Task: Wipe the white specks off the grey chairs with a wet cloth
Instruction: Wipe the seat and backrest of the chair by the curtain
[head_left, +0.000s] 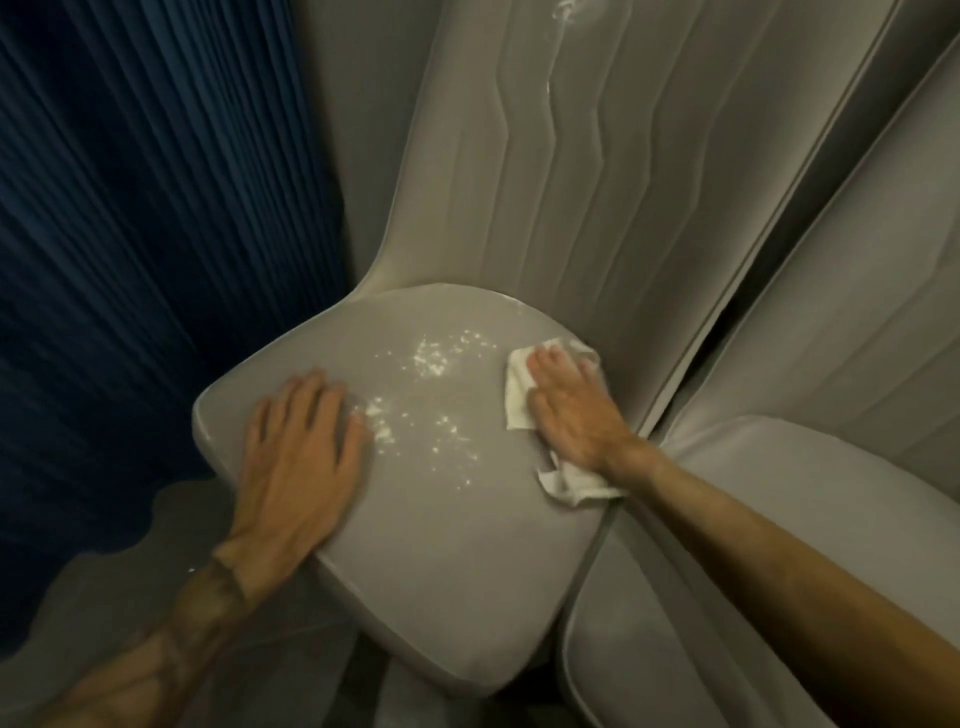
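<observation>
A grey chair seat (441, 545) fills the middle, its ribbed backrest (571, 171) rising behind it. White specks (431, 358) are scattered over the middle of the seat, with another patch (382, 423) beside my left fingers. My right hand (571, 410) presses flat on a white cloth (519, 395) at the seat's right edge; the cloth's tail (571, 486) sticks out under my wrist. On the seat's left part my left hand (306, 457) lies flat with fingers spread, holding nothing.
A second grey chair (779, 519) stands tight against the right side, its backrest (857, 312) slanting up. A dark blue pleated curtain (145, 234) hangs on the left down to the grey floor (130, 597). A white smear (563, 15) marks the backrest top.
</observation>
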